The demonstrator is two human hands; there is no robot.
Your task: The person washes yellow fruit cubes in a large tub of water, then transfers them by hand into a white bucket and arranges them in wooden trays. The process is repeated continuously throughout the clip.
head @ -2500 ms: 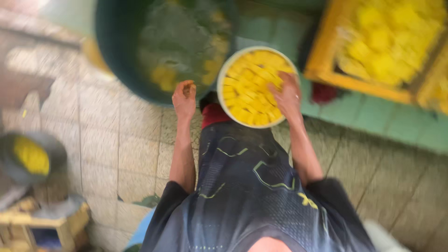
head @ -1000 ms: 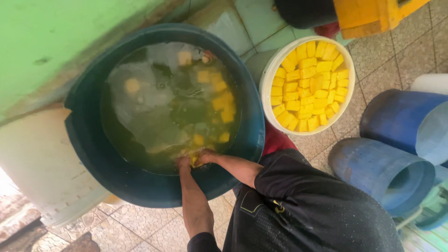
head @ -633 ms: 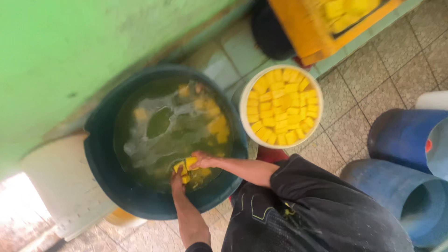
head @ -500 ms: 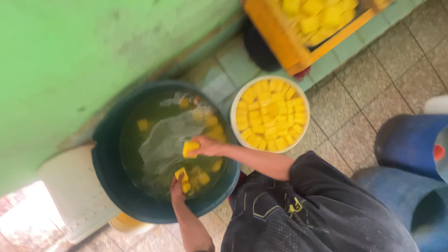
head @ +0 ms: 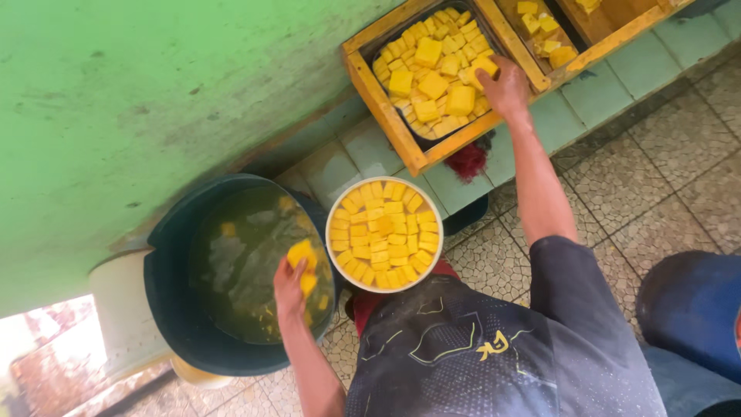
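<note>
Yellow blocks of what looks like tofu are being moved from the dark tub [head: 166, 309] of murky water to the wooden crate [head: 386, 100] on the tiled ledge [head: 347, 154]. The left hand [head: 289, 282] is closed around one yellow block [head: 301, 253] over the tub's near rim, just beside the white bowl [head: 333, 262], which is packed with neat rows of the same blocks. The right hand [head: 505, 85] is stretched far out over the crate, palm down on the heap inside; whether it grips a block or has let one go cannot be told. This looks like the transfer step, with one piece arriving at the crate and another lifted from the water. A next move would call for carrying the wet block across the bowl without dropping it and setting it gently on the pile. Half a second ago both hands were at the tub, the right lifting a block above the water; since then the right arm has swung out to the crate, which is now fully in view.
</note>
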